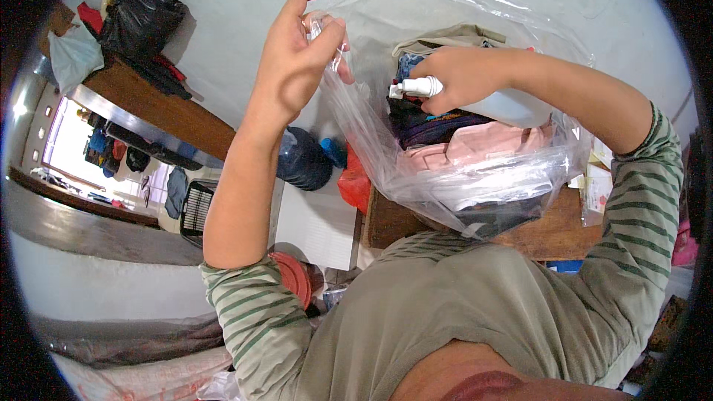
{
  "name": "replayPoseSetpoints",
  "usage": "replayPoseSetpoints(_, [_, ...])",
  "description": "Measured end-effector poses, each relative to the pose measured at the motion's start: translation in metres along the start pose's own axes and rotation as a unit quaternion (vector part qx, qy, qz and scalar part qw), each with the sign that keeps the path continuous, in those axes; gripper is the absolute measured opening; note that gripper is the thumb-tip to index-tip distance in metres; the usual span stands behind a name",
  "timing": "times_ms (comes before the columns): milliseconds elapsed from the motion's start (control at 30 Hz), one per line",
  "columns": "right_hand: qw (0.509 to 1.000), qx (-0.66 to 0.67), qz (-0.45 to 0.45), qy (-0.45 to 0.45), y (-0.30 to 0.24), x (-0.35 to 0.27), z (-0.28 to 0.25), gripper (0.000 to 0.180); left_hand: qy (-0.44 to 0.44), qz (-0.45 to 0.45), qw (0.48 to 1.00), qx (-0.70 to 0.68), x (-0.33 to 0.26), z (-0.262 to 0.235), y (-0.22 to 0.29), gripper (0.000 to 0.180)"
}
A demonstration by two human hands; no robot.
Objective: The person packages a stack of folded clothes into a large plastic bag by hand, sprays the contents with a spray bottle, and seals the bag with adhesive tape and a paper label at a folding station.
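Observation:
My left hand (pixel 304 56) is raised, pinching the rim of a large clear plastic bag (pixel 360 130) between thumb and fingers, its index finger stretched out. Inside the bag's mouth, my right hand (pixel 464 78) grips a white spray bottle (pixel 512 106) by its neck. The bottle lies tilted, its white nozzle pointing left. Folded clothes fill the bag beneath it: a pink garment (pixel 483 146), dark ones (pixel 423 130) and a beige one (pixel 449 38) at the far side. My right fingertips are partly hidden behind the nozzle.
The bag rests on a brown wooden table (pixel 553 236). Left of it are a red plastic bag (pixel 355 180), a blue water jug (pixel 303 160) and a white box (pixel 316 226). A black bag (pixel 141 15) sits on a wooden ledge at the far left. A black basket (pixel 197 212) stands below.

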State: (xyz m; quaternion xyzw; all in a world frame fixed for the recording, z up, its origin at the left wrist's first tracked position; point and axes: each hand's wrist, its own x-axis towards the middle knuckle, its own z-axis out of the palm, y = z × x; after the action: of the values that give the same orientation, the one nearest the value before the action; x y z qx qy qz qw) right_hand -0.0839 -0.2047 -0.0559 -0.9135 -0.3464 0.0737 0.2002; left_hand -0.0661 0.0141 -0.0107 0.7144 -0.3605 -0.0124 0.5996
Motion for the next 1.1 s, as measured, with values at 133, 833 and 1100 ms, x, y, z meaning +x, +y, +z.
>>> replayPoseSetpoints(133, [0.998,-0.036,0.058,0.008,-0.005,0.004,-0.004,0.031,0.002,0.003,1.000,0.000,0.001,-0.001,-0.002,0.042])
replayPoseSetpoints(833, [0.935,-0.291,0.182,0.084,0.046,0.024,-0.023,0.029,0.001,0.006,1.000,0.027,0.008,0.003,0.002,0.046])
replayPoseSetpoints(1100, [0.932,-0.277,0.217,0.092,0.051,0.007,-0.025,0.029,-0.002,0.009,1.000,0.027,0.005,0.000,0.002,0.042])
